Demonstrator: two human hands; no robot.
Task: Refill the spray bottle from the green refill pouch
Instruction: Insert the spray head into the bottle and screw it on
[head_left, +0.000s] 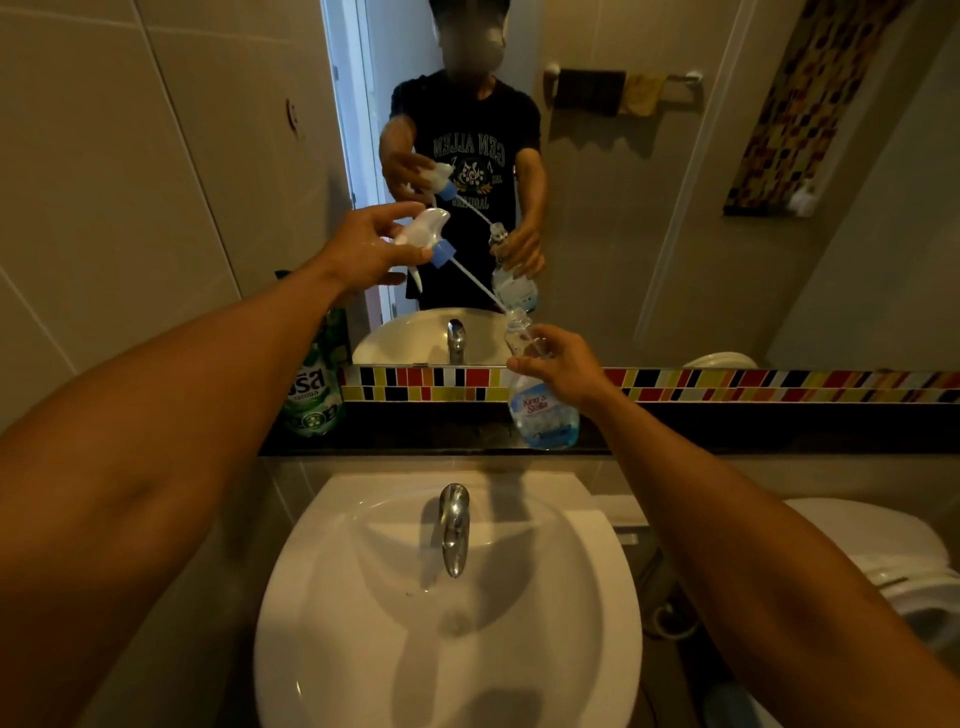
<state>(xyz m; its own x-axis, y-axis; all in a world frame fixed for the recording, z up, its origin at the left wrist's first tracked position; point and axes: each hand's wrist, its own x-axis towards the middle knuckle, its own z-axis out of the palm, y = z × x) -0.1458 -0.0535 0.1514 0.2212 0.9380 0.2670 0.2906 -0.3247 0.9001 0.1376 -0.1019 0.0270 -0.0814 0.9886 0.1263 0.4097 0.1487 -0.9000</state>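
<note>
A home bathroom: white basin (363, 649) with chrome tap (454, 525), wall mirror (675, 208), toilet (893, 561), tiled walls.

Spray bottle (543, 410) label: "King's Stella". Mirrored T-shirt (470, 150) print: "GEN ALLEN", reversed. Green refill pouch (314, 389): partly hidden script.

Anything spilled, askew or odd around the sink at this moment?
Nothing spilled or damaged. The spray head is off, held in the left hand, its dip tube slanting into the spray bottle steadied by the right hand. The green refill pouch stands upright.
</note>
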